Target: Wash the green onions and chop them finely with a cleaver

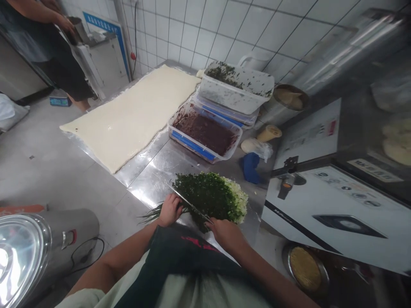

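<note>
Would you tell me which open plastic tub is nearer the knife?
The front tub of dark brown paste, beyond the chopped greens; the rear tub, with green scraps, is farther away.

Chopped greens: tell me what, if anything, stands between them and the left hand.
The knife does: gripped by the right hand, it slants between the left hand and the chopped greens.

Bench (150, 175): glossy metal | knife blade (190, 203): shiny metal | chopped greens (208, 192): rough, matt | paste tub (230, 150): translucent plastic | dough sheet (135, 111): smooth, matt | apron (189, 254): matt cloth
</note>
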Action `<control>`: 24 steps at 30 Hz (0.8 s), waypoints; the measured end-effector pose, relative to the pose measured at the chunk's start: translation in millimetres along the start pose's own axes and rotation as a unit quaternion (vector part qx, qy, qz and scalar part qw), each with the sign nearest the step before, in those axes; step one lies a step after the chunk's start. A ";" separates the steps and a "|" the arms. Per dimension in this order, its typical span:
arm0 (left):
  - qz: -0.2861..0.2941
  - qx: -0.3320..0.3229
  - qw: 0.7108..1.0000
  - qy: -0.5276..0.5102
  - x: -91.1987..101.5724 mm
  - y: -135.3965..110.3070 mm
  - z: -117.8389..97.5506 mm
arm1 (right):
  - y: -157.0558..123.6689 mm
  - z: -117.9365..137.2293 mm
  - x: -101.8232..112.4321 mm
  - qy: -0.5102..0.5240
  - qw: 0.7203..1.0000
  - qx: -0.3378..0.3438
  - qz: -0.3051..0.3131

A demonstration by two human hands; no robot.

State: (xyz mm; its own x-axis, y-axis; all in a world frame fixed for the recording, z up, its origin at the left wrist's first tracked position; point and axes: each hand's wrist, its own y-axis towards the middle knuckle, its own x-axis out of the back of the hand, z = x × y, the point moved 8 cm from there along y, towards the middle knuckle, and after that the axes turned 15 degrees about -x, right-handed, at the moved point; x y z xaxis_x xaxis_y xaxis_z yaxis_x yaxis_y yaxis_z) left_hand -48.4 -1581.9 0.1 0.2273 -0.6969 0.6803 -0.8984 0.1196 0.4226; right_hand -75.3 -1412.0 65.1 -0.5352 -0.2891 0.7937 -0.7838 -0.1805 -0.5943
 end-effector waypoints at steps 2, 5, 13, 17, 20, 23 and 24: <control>0.005 0.002 1.000 0.001 -3.7 1.3 1.6 | 5.4 4.3 -7.4 0.001 1.000 -0.014 0.007; 0.008 0.007 1.000 0.015 -5.8 2.2 3.1 | 25.6 35.0 -5.8 0.018 1.000 -0.018 0.005; -0.004 -0.002 0.999 0.031 -3.8 -2.6 0.3 | 44.5 67.9 30.6 0.037 0.999 0.009 -0.021; -0.024 0.006 0.999 0.026 -3.6 -5.5 1.2 | 16.4 20.6 19.7 0.014 1.000 0.017 -0.007; -0.024 0.010 1.000 0.015 -5.2 -5.1 2.3 | 7.3 1.0 5.1 -0.005 1.000 0.001 0.015; -0.021 0.012 1.000 0.012 -6.0 -3.8 2.9 | 18.5 10.9 -2.9 -0.006 0.999 -0.024 0.030; -0.019 0.011 1.000 0.012 -6.3 -3.4 3.0 | 24.9 19.4 -2.9 -0.002 0.999 -0.028 0.028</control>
State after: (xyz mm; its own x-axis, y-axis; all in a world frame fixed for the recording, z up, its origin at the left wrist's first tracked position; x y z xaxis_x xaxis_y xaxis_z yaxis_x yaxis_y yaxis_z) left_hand -47.9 -1580.0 -7.4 0.2712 -0.6828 0.6784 -0.8969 0.0765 0.4355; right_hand -87.2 -1433.9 45.5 -0.5778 -0.3003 0.7590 -0.7689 -0.1116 -0.6295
